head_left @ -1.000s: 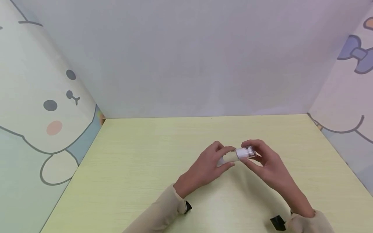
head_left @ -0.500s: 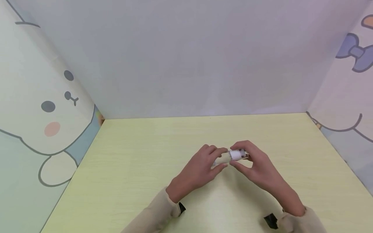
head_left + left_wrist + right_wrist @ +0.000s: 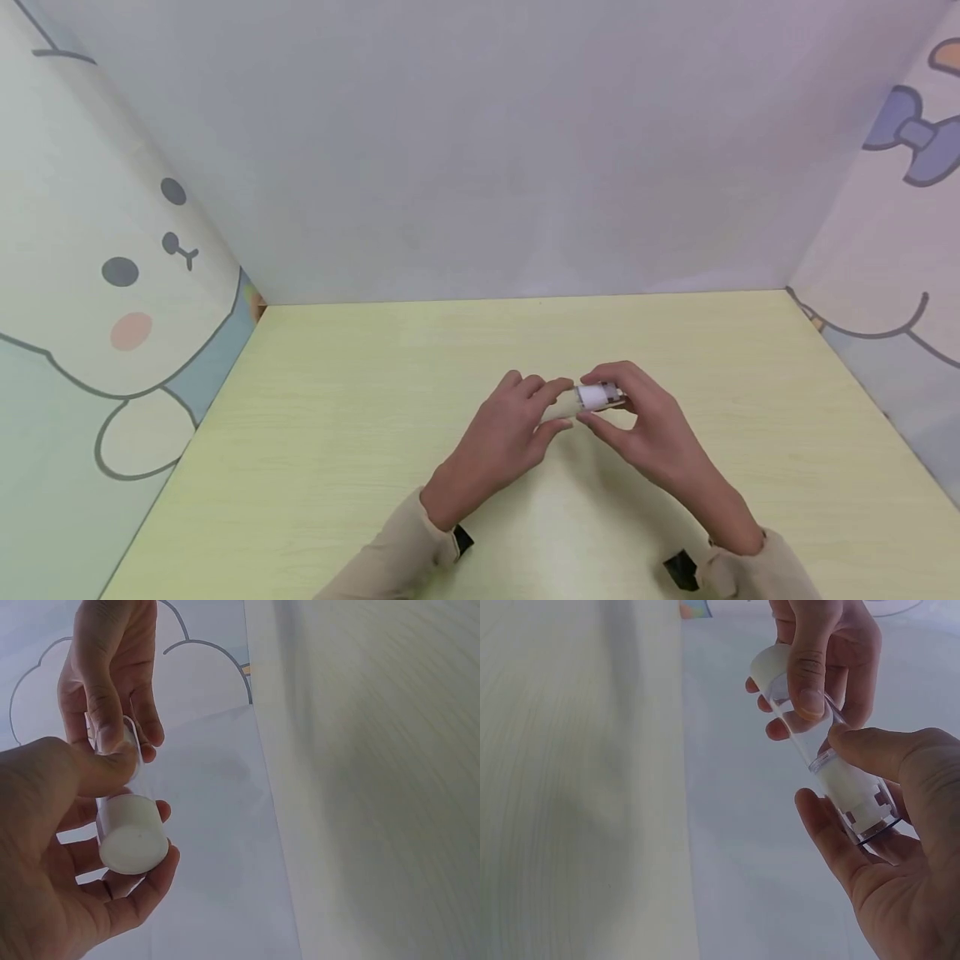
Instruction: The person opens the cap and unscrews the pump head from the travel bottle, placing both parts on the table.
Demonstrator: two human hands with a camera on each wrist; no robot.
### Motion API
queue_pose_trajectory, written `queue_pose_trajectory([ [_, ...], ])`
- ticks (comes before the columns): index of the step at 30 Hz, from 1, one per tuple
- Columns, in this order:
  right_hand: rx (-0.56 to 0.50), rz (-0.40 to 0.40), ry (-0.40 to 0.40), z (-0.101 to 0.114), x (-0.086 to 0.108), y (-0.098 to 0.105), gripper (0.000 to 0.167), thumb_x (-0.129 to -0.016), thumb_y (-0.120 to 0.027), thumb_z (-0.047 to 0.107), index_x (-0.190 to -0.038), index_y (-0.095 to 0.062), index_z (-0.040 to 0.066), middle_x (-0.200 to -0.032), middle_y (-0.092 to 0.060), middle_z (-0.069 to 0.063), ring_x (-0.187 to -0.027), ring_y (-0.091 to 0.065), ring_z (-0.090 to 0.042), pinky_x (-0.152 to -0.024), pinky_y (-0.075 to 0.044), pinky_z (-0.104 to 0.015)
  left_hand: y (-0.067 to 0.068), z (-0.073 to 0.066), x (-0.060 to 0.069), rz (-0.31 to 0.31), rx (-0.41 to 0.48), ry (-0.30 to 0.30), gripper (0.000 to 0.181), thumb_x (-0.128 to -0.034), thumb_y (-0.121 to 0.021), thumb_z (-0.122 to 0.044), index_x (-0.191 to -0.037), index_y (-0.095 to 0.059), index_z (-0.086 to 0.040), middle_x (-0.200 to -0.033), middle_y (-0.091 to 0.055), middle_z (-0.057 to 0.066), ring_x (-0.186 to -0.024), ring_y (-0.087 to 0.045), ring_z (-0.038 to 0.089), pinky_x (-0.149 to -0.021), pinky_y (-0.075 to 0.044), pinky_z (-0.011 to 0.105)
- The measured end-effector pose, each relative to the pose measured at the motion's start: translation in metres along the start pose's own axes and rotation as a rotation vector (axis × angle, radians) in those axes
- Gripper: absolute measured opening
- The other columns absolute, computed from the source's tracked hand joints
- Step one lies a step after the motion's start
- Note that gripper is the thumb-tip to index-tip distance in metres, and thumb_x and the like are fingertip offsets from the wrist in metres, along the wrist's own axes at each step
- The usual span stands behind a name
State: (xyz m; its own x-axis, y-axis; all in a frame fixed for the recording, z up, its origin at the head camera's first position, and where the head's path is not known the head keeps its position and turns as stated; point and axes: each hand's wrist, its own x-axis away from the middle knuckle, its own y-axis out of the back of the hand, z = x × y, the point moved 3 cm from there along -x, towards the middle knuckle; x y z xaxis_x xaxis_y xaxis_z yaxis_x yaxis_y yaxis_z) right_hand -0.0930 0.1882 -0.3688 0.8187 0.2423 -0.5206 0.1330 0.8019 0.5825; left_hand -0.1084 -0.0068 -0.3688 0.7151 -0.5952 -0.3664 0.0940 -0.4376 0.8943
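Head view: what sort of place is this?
Probably a small staged workspace, perhaps a recording booth: a pale wood-look table, a plain backdrop right behind it, and cartoon panels on both sides.

A clear, glossy, plastic-looking cylinder (image 3: 851,796) is held on its side above the pale yellow wood-grain tabletop (image 3: 360,400), apart from it. The left hand (image 3: 513,429) grips it near its plain white round end (image 3: 135,836); the right hand (image 3: 652,421) grips the other end, where a white notched sleeve (image 3: 595,397) shows through.
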Motion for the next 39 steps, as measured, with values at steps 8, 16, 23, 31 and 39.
queue_pose_trajectory([
  [8,-0.116,0.000,-0.079,-0.002,0.001,-0.003,0.053,-0.080,-0.085,-0.008,-0.125,-0.061,0.006,-0.115,-0.063,-0.001,-0.100,-0.062,-0.002,-0.084,-0.060,-0.018,0.000,0.001,-0.001,-0.026,0.055,0.012,0.044,-0.0980,-0.073,-0.034,-0.138,-0.064,-0.018,-0.105,-0.073,0.001,-0.085,-0.051,0.016,-0.073,-0.047,0.023],
  [16,-0.611,-0.049,-0.343,-0.009,0.004,-0.004,0.063,-0.097,-0.066,-0.006,-0.153,-0.041,0.011,-0.134,-0.060,0.003,-0.119,-0.066,0.000,-0.092,-0.059,-0.020,-0.001,-0.001,-0.003,-0.071,0.326,0.119,0.043,-0.0982,-0.074,-0.031,-0.138,-0.063,-0.016,-0.114,-0.074,0.000,-0.097,-0.063,0.015,-0.076,-0.053,0.023],
  [23,-0.879,-0.114,-0.492,-0.009,0.006,-0.016,0.040,-0.108,-0.054,0.008,-0.147,-0.044,0.008,-0.135,-0.062,0.002,-0.116,-0.068,-0.007,-0.098,-0.059,-0.031,0.002,-0.009,-0.002,-0.059,0.416,0.161,0.051,-0.0979,-0.075,-0.024,-0.144,-0.056,-0.013,-0.122,-0.070,0.003,-0.101,-0.067,0.017,-0.080,-0.055,0.020],
  [31,-0.897,-0.216,-0.493,-0.006,0.008,-0.020,0.039,-0.111,-0.050,0.013,-0.149,-0.044,0.008,-0.128,-0.065,0.004,-0.109,-0.070,-0.007,-0.096,-0.060,-0.028,-0.001,-0.017,0.001,-0.076,0.307,0.080,0.061,-0.1010,-0.070,-0.022,-0.155,-0.046,-0.012,-0.124,-0.067,0.008,-0.098,-0.066,0.016,-0.080,-0.057,0.023],
  [39,-0.919,-0.238,-0.502,-0.004,0.008,-0.023,0.038,-0.111,-0.048,0.016,-0.148,-0.043,0.008,-0.125,-0.065,0.004,-0.107,-0.070,-0.006,-0.095,-0.060,-0.027,-0.001,-0.020,0.002,-0.068,0.195,0.022,0.059,-0.1032,-0.066,-0.019,-0.157,-0.043,-0.009,-0.125,-0.066,0.010,-0.105,-0.064,0.019,-0.084,-0.058,0.027],
])
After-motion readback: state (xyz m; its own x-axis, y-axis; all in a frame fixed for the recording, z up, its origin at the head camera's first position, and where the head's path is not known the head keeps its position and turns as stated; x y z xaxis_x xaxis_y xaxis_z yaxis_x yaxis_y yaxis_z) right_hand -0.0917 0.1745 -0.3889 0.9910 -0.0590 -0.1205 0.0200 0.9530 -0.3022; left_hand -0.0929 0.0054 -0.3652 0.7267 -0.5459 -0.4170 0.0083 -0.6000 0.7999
